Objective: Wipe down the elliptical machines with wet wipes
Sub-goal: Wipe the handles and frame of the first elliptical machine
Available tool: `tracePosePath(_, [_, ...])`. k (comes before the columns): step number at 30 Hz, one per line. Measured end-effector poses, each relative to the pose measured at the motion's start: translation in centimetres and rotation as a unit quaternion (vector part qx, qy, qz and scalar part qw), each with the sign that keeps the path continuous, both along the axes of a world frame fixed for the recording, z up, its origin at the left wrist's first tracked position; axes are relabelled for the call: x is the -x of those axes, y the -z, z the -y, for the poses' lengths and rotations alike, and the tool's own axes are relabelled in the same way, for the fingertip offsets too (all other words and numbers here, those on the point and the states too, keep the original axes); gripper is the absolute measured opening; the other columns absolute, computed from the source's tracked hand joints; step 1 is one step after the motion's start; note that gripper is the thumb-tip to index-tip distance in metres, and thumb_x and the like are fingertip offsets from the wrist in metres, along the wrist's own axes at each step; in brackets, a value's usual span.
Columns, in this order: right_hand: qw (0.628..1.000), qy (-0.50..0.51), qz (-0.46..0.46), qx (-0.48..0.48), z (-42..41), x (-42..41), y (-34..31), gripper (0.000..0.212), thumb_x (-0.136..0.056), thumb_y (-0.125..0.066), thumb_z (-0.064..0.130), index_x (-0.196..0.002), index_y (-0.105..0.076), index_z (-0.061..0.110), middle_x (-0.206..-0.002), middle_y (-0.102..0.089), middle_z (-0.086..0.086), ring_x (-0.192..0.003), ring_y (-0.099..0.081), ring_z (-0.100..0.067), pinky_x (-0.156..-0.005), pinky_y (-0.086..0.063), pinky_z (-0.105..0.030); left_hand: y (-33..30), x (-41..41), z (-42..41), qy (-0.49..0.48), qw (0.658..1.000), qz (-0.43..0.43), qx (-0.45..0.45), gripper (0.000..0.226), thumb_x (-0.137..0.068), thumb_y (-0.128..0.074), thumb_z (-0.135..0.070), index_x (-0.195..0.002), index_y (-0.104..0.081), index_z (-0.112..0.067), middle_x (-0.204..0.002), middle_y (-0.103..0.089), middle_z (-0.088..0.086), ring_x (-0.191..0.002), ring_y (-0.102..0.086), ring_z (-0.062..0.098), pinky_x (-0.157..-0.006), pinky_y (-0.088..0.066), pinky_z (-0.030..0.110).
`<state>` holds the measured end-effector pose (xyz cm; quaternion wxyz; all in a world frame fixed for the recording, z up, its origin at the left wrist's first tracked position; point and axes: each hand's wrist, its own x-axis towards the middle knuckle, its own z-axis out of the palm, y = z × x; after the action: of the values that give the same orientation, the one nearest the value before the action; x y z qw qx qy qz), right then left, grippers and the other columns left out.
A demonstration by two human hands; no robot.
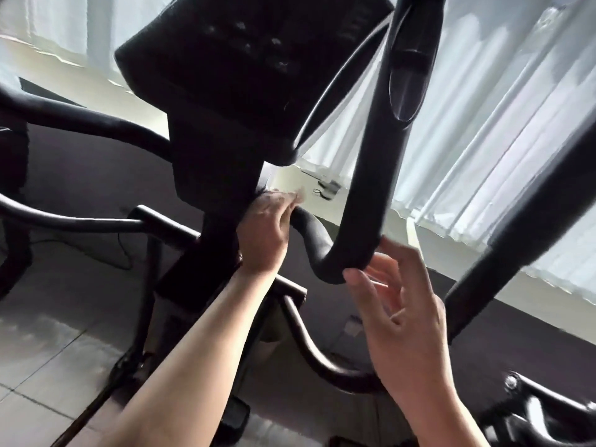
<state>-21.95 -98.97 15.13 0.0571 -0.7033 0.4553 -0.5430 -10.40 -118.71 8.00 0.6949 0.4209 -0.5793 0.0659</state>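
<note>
Black foam padded the curved handlebar; the left hand gripped a white wipe against it, the right hand hovered, fingers loosely spread, beneath the console.

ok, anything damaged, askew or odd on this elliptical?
Nothing on the elliptical looks damaged or askew. One stray: small dark items with a looped cord lie on the window ledge behind the curved handlebar; too small to identify. The left hand holds a wipe near the console post.

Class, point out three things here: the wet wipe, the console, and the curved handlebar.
wet wipe (298, 196): head view, white edge past the left hand's fingertips.
console (245, 59): head view, button panel.
curved handlebar (348, 250): head view, padded bend.
</note>
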Motion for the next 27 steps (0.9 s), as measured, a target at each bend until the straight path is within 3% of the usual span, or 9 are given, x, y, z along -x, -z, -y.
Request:
tracePosePath(2, [1.000, 0.003, 0.000, -0.008, 0.0, -0.1, 0.1, 0.030, -0.091, -0.068, 0.027, -0.116, -0.055, 0.036, -0.105, -0.070, 0.024, -0.096, -0.069, 0.001, -0.075, -0.058, -0.021, -0.5, 1.1, -1.3, 0.049, 0.999, -0.019, -0.002, 0.017, -0.095, -0.063, -0.018, -0.105, -0.076, -0.016, -0.100, -0.076, -0.001, -0.096, -0.071, 0.015, -0.083, -0.050, 0.026])
tracePosePath(6, [1.000, 0.001, 0.021, -0.011, -0.3, -0.3, 0.2, 0.034, -0.086, -0.065, 0.029, -0.117, -0.057, 0.042, -0.104, -0.070, 0.025, -0.097, -0.068, 0.003, -0.078, -0.051, -0.010, -0.7, 1.2, -3.8, 0.200, 0.975, -0.095, -0.026, 0.017, -0.094, -0.063, -0.020, -0.104, -0.076, -0.021, -0.100, -0.075, -0.007, -0.093, -0.070, 0.004, -0.084, -0.054, 0.024])
tracePosePath(9, [1.000, 0.007, 0.023, -0.012, -0.2, -0.6, 0.4, 0.035, -0.091, -0.068, 0.028, -0.120, -0.054, 0.043, -0.104, -0.069, 0.028, -0.099, -0.067, 0.003, -0.079, -0.048, -0.006, -1.2, 0.2, -5.6, 0.325, 0.927, -0.169, -0.082, 0.017, -0.092, -0.063, -0.024, -0.104, -0.073, -0.032, -0.098, -0.075, -0.010, -0.093, -0.071, 0.008, -0.087, -0.057, 0.041])
tracePosePath(11, [1.000, 0.006, 0.028, -0.007, -0.2, -0.6, 0.5, 0.036, -0.091, -0.068, 0.027, -0.121, -0.054, 0.041, -0.105, -0.069, 0.026, -0.100, -0.067, 0.001, -0.079, -0.048, -0.006, -1.5, 0.1, -8.2, 0.382, 0.895, -0.217, -0.081, 0.021, -0.090, -0.065, -0.019, -0.099, -0.075, -0.035, -0.092, -0.076, -0.011, -0.086, -0.071, 0.012, -0.081, -0.058, 0.042])
tracePosePath(15, [0.999, -0.003, 0.048, -0.002, -0.3, -0.7, 0.7, 0.032, -0.091, -0.068, 0.024, -0.118, -0.059, 0.038, -0.104, -0.070, 0.026, -0.100, -0.067, 0.001, -0.079, -0.048, -0.006, -0.8, 1.1, -14.3, 0.356, 0.897, -0.262, -0.022, 0.017, -0.092, -0.064, -0.009, -0.103, -0.076, -0.014, -0.094, -0.077, -0.005, -0.081, -0.072, 0.014, -0.074, -0.055, 0.026])
tracePosePath(18, [0.998, 0.002, 0.058, -0.002, -0.4, -0.8, 0.7, 0.035, -0.086, -0.064, 0.024, -0.118, -0.057, 0.037, -0.104, -0.070, 0.026, -0.100, -0.067, 0.001, -0.080, -0.048, -0.006, -0.9, 1.3, -14.8, 0.340, 0.892, -0.296, -0.020, 0.016, -0.092, -0.064, -0.008, -0.105, -0.072, -0.013, -0.093, -0.076, -0.009, -0.083, -0.071, 0.005, -0.076, -0.052, 0.017])
tracePosePath(23, [0.999, 0.017, 0.041, -0.007, -0.5, -0.9, 0.8, 0.032, -0.088, -0.062, 0.026, -0.117, -0.059, 0.040, -0.106, -0.069, 0.028, -0.101, -0.066, 0.003, -0.079, -0.050, -0.009, -2.0, -1.8, -6.3, 0.114, 0.990, -0.062, 0.048, 0.018, -0.092, -0.066, -0.007, -0.108, -0.074, -0.006, -0.099, -0.076, 0.005, -0.089, -0.073, 0.018, -0.078, -0.058, 0.032])
tracePosePath(25, [0.999, 0.019, 0.029, -0.006, -0.6, -0.9, 0.8, 0.034, -0.088, -0.060, 0.027, -0.118, -0.056, 0.042, -0.107, -0.068, 0.029, -0.101, -0.065, 0.007, -0.078, -0.050, -0.008, -2.7, -2.4, -2.3, 0.065, 0.993, 0.085, 0.044, 0.018, -0.090, -0.065, -0.004, -0.103, -0.076, -0.010, -0.096, -0.077, 0.004, -0.094, -0.072, 0.025, -0.080, -0.058, 0.034])
tracePosePath(27, [1.000, 0.019, 0.020, -0.008, -0.5, -0.9, 0.8, 0.035, -0.089, -0.059, 0.027, -0.120, -0.053, 0.040, -0.108, -0.068, 0.028, -0.102, -0.064, 0.007, -0.079, -0.048, -0.006, -3.4, -2.3, -0.1, 0.067, 0.985, 0.159, -0.016, 0.017, -0.090, -0.062, -0.013, -0.095, -0.077, -0.020, -0.084, -0.076, 0.000, -0.081, -0.073, 0.027, -0.066, -0.053, 0.030])
